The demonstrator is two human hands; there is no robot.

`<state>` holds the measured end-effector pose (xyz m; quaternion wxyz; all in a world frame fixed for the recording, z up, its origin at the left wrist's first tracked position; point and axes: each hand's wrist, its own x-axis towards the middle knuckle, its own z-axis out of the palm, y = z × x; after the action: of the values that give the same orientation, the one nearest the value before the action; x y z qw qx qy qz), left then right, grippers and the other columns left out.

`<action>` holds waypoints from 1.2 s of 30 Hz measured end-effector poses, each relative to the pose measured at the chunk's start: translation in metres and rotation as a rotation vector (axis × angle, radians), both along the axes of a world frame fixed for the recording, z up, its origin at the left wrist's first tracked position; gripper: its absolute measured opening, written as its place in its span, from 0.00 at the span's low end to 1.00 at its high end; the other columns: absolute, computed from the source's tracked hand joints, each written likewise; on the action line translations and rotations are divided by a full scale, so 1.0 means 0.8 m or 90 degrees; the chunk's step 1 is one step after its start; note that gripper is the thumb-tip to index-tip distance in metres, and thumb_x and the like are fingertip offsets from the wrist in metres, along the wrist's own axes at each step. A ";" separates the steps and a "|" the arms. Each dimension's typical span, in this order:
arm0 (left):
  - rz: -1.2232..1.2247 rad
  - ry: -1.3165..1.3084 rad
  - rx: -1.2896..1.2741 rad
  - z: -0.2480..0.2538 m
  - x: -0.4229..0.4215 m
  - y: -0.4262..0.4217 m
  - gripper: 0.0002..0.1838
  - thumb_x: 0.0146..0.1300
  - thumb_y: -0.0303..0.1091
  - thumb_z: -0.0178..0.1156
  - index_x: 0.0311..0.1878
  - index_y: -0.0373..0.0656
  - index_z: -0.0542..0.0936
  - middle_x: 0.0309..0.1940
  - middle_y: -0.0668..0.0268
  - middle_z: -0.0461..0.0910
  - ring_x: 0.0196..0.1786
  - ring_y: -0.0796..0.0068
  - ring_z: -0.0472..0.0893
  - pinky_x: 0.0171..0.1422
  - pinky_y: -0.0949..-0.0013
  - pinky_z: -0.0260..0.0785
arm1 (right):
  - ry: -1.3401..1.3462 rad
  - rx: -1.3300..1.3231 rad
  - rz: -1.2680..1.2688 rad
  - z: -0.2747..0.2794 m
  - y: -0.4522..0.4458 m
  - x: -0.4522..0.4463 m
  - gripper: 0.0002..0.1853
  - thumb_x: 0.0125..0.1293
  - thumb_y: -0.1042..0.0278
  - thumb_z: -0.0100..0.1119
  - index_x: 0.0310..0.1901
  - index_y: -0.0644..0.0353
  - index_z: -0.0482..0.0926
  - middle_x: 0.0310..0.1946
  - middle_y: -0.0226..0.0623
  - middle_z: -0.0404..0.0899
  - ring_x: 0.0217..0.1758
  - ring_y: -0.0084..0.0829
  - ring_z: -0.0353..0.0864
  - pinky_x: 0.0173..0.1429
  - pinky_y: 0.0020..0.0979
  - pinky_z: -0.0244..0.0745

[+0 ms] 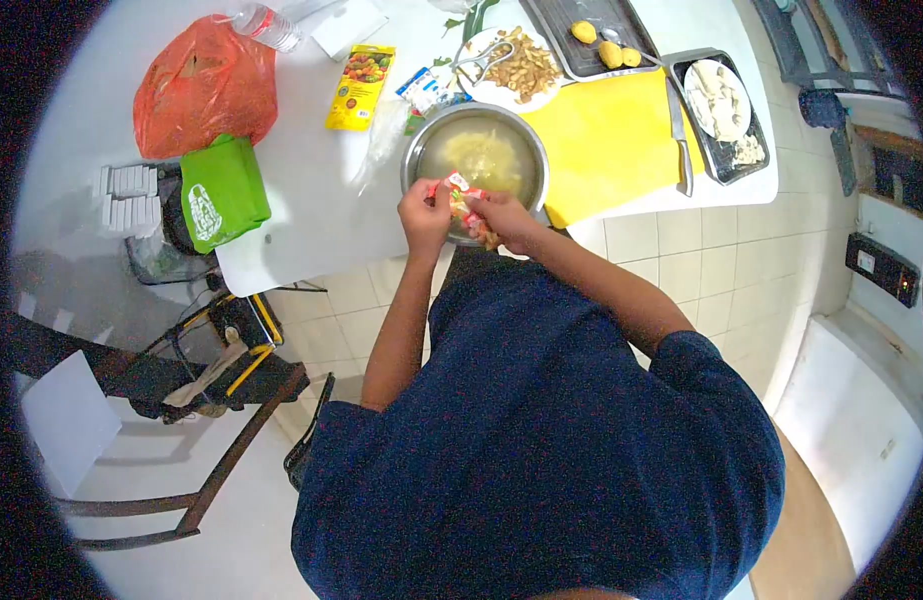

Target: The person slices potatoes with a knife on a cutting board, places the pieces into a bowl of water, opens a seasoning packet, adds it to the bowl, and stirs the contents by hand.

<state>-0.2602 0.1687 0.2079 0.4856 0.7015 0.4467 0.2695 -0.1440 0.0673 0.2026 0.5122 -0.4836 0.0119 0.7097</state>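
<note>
Two half-closed hands, my left hand (pixel 423 215) and right hand (pixel 505 220), grip a red packet (pixel 459 200) over the steel bowl (pixel 416 165), at the frame's upper centre

bag (pixel 206 92): translucent red | pouch (pixel 225 194): green, white print | mat (pixel 609 150): plain yellow | shirt (pixel 541 430): dark navy

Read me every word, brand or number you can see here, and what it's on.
No text reads clearly. Too small or blurred:
Green bag: white lettering.
Yellow packet: small print.
Held red packet: pale marks.
Blue-and-white packet: print.
Bottle: red label.
Wall device: pale label.
</note>
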 end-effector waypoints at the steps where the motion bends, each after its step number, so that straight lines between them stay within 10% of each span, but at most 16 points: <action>1: 0.002 -0.001 -0.018 0.000 0.000 0.000 0.07 0.62 0.28 0.61 0.34 0.33 0.81 0.24 0.62 0.82 0.27 0.80 0.79 0.32 0.73 0.71 | 0.008 0.006 0.002 -0.003 -0.001 -0.001 0.11 0.73 0.60 0.49 0.45 0.59 0.74 0.26 0.34 0.80 0.20 0.20 0.76 0.22 0.22 0.72; 36: -0.001 -0.016 -0.152 0.011 0.001 -0.010 0.10 0.63 0.33 0.63 0.34 0.35 0.81 0.24 0.64 0.81 0.22 0.82 0.78 0.27 0.74 0.71 | -0.069 -0.028 -0.010 0.004 -0.010 0.004 0.14 0.73 0.59 0.49 0.43 0.63 0.77 0.25 0.35 0.80 0.19 0.24 0.77 0.21 0.26 0.72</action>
<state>-0.2595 0.1607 0.2169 0.5713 0.6358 0.4687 0.2229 -0.1407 0.0597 0.2062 0.5069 -0.5323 0.0041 0.6780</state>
